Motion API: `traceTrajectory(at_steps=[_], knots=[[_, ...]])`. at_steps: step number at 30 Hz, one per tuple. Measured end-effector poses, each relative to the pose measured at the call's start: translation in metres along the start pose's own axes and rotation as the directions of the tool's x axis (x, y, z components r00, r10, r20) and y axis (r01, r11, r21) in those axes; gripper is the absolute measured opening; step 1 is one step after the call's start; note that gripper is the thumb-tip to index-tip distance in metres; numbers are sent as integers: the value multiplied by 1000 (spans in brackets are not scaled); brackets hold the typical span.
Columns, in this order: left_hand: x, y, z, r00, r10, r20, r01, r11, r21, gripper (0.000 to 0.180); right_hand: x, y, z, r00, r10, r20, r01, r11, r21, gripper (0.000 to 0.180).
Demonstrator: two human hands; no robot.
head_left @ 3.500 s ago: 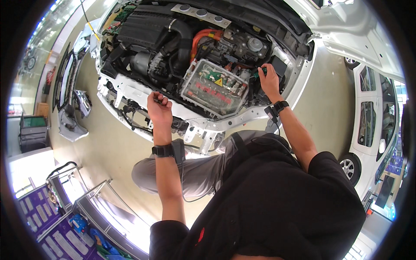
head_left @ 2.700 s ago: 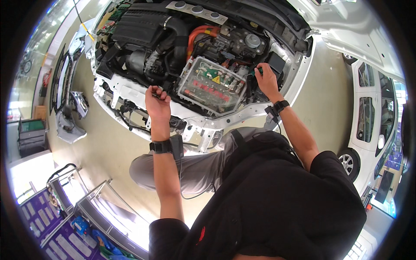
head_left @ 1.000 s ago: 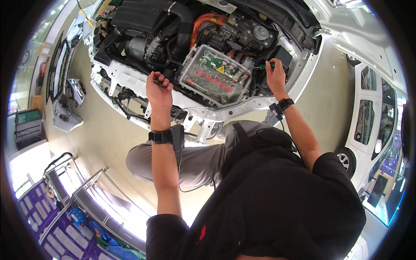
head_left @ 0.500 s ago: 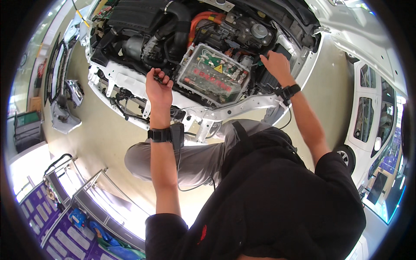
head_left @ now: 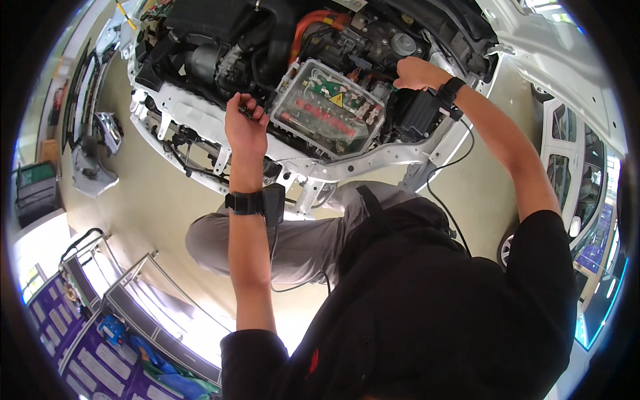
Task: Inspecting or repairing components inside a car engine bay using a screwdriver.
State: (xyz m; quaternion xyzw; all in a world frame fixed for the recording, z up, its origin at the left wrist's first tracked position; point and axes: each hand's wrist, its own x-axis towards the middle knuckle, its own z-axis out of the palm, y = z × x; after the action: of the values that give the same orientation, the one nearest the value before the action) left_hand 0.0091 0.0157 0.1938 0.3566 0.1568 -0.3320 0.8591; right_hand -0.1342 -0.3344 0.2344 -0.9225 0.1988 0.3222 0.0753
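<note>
The clear-lidded electronics box (head_left: 328, 109) sat in the middle of the open engine bay (head_left: 313, 60), its see-through cover showing green boards and red parts beneath. It served as the marker for everything else.

Just off the box's left edge, the left hand (head_left: 245, 125) was curled shut around a small dark part (head_left: 248, 110) at the rim of the bay; what that part was could not be made out. A black wristband (head_left: 244, 202) circled the forearm below it.

At the box's far right corner, the right hand (head_left: 415, 72) was closed in a loose fist with the knuckles up, pressed down among the parts there; whether it gripped anything could not be told. Its wrist wore a black watch (head_left: 451, 88), and right under that wrist, beside the box, stood a black block-shaped unit (head_left: 419, 113).

Behind the box ran orange cables (head_left: 313, 23). In front of it stretched the white front crossmember (head_left: 347, 167), and nearer still the person's grey-trousered knee (head_left: 267, 240). Far off to the box's left, a loose car part (head_left: 90, 163) lay on the floor (head_left: 147, 207); far to its right stood a white car (head_left: 573, 160).
</note>
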Motion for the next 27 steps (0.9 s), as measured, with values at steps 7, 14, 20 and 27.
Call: traceTrajectory(at_steps=[7, 14, 20, 27], knots=[[-3, 2, 4, 1000, 22, 6, -22, 1000, 9, 16, -3, 10, 2, 945, -315, -90, 260, 889, -376, 36], [-4, 3, -3, 1000, 16, -10, -16, 1000, 8, 17, -6, 19, 8, 933, -357, -46, 307, 857, -413, 37], [-16, 3, 3, 999, 15, -42, -15, 1000, 9, 15, 26, 12, -7, 949, 51, 312, -89, 990, 109, 30], [-33, -7, 13, 998, 54, -11, -55, 997, -60, 20, 43, -2, -17, 866, 172, 469, -164, 985, -58, 23]])
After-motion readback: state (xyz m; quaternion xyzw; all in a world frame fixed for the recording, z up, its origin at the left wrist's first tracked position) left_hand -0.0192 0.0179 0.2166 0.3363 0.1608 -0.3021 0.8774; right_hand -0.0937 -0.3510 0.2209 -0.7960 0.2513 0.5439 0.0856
